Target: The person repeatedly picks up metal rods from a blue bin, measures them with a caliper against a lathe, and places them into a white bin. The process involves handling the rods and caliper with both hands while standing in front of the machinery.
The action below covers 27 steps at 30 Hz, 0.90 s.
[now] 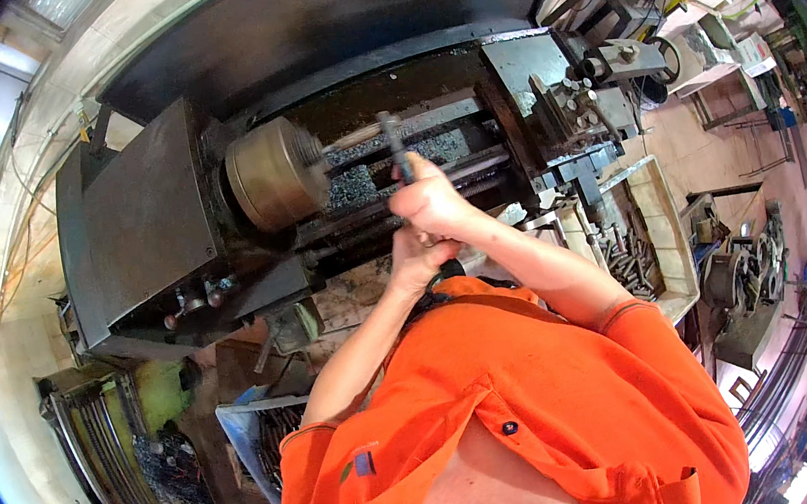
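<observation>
My right hand [432, 198] is closed around a dark metal rod-shaped tool [394, 137], held in front of my body. Its upper end points away from me, over the bed of a lathe; what kind of tool it is cannot be made out. Just below and nearer to me, my left hand [415, 263] is closed, its fingers curled beneath the right hand. Whatever it grips is hidden. Ahead and to the left is the lathe's round, brass-coloured chuck [275, 175], apart from both hands. A light-coloured bar [354, 138] extends rightward from the chuck's face.
The lathe's dark headstock [143, 218] stands at left, with knobs [193, 303] on its front. At right sits the tool post [580, 109] on its carriage. Metal chips [352, 188] lie in the bed. A pale crate [668, 230] of metal parts stands at right, a blue-edged bin [246, 443] at lower left.
</observation>
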Motion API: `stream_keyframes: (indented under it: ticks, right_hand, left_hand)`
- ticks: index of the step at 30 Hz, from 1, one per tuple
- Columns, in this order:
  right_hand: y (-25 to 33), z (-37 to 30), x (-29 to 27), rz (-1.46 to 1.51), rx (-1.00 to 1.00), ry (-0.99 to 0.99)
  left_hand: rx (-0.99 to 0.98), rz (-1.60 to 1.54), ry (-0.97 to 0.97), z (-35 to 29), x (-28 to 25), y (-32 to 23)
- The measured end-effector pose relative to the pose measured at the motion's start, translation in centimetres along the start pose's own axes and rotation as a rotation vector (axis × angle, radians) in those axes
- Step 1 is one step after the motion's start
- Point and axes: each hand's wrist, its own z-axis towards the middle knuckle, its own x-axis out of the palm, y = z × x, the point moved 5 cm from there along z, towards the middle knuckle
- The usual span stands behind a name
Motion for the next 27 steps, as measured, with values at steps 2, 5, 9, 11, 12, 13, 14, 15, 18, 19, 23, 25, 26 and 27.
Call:
stream_keyframes:
  ticks: [2, 5, 9, 11, 12, 13, 14, 15, 18, 19, 23, 25, 26, 27]
  right_hand:
    - [2.1, -0.4, 1.3, -0.086, 0.025, 0.024]
    - [3.3, -1.5, 0.0, 0.026, 0.052, 0.022]
    - [0.7, -0.5, -0.8, 0.022, 0.081, -0.024]
    - [1.9, -0.4, 0.6, -0.054, 0.046, 0.016]
    - [3.1, -0.7, 1.0, -0.025, 0.039, 0.05]
    - [3.2, -1.0, 1.0, -0.012, 0.074, 0.056]
    - [3.2, -1.2, 0.7, -0.002, 0.107, 0.057]
    - [3.0, -1.4, 0.3, 0.007, 0.14, 0.059]
    - [1.4, -0.9, -1.1, 0.058, 0.123, 0.002]
    - [1.2, -0.9, -0.8, 0.087, 0.175, 0.006]
    - [2.2, -0.3, 1.1, -0.048, 0.014, 0.029]
    - [2.2, -0.5, 0.6, -0.128, -0.001, 0.063]
    - [1.5, -0.6, -0.2, -0.036, 0.084, 0.057]
    - [0.9, -0.7, -0.6, 0.056, 0.169, 0.051]
  left_hand:
    - [-0.02, 0.087, -0.035, -0.3, -1.5, -0.2]
    - [-0.038, -0.014, 0.017, -0.2, -0.4, -0.1]
    - [-0.046, 0.02, 0.011, 0.2, 0.4, 0.1]
    - [-0.044, 0.081, -0.027, -0.1, -1.3, -0.1]
    - [-0.016, 0.072, -0.02, -0.1, -1.9, -0.1]
    - [-0.024, 0.074, -0.018, -0.2, -2.0, 0.2]
    - [-0.03, 0.074, -0.011, -0.2, -1.6, 0.3]
    - [-0.035, 0.074, -0.005, -0.2, -1.2, 0.4]
    - [-0.013, 0.041, -0.001, 0.5, 0.0, 1.2]
    - [0.004, 0.058, -0.017, 0.5, -0.3, 1.2]
    - [-0.037, 0.104, -0.048, -0.2, -1.3, -0.3]
    - [-0.025, 0.103, -0.06, -0.2, -1.0, -0.4]
    - [-0.019, 0.153, -0.03, 0.1, -0.6, 0.0]
    - [-0.045, 0.063, -0.018, 0.2, 0.0, 0.8]
